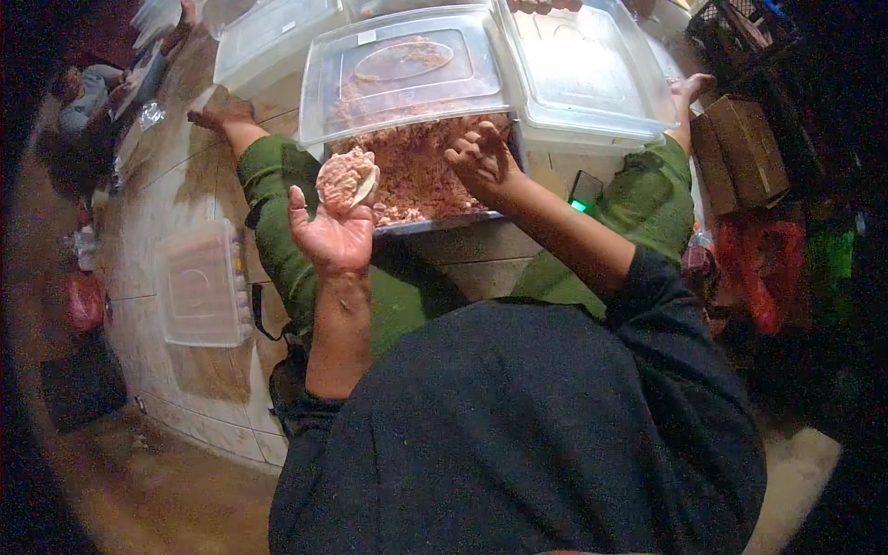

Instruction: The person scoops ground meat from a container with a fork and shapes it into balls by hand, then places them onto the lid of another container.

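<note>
My left hand (pixel 328 231) is palm up, holding a pale round wrapper (pixel 368 182) with a lump of pink minced filling (pixel 340 174) on it, out on the fingers. My right hand (pixel 481 162) hangs over a tub of pinkish minced mixture (pixel 416 180), its fingers bent and a little apart, with nothing visible between them. A translucent lid (pixel 407 79) rests across the far part of the tub.
More translucent containers (pixel 578 65) stand at the back, another (pixel 199 277) on the tiled floor at left. A phone (pixel 585 190) lies by my right leg. A cardboard box (pixel 740 153) and red bag (pixel 758 268) are at right, another person (pixel 88 106) at far left.
</note>
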A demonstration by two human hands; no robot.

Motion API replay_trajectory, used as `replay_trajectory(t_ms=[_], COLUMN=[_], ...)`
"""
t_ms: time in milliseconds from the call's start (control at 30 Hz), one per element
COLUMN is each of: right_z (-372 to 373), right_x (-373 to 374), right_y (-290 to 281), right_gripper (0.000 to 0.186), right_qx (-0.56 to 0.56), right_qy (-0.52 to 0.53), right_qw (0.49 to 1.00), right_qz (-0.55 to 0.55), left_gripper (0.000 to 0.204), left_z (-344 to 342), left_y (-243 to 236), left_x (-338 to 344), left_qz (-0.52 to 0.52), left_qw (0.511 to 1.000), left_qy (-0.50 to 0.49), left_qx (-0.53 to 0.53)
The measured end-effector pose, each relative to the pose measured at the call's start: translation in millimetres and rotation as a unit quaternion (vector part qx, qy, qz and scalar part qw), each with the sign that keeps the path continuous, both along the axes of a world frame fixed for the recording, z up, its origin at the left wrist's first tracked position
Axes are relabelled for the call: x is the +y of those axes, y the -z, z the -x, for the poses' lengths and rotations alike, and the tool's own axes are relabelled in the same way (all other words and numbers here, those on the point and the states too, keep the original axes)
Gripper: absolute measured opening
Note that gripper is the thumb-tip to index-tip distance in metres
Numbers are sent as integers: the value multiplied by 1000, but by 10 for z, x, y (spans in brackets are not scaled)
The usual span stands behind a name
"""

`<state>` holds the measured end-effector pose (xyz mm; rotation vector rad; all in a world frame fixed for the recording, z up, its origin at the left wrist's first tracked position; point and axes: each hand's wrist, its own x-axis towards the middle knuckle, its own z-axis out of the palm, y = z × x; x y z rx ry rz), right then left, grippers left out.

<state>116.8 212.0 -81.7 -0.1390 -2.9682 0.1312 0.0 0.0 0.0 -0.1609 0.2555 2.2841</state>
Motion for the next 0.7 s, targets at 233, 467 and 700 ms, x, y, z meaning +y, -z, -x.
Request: replay_trajectory(t_ms=[233, 467, 700], right_z=[-172, -274, -329], right_x=[73, -226, -258], right_y=[-638, -1295, -1413], right_gripper=[13, 14, 11], right_qx=[-62, 98, 108], right_qy=[104, -21, -3], right_qw=[962, 930, 980], right_qz=[246, 355, 165], left_gripper=[67, 59, 39], left_z=[83, -235, -265], left_y=[196, 21, 73], left_x=[68, 182, 232], left_qz=[-75, 12, 101], left_qw=[997, 994, 983], left_qy=[15, 86, 66], left_qx=[-34, 62, 141])
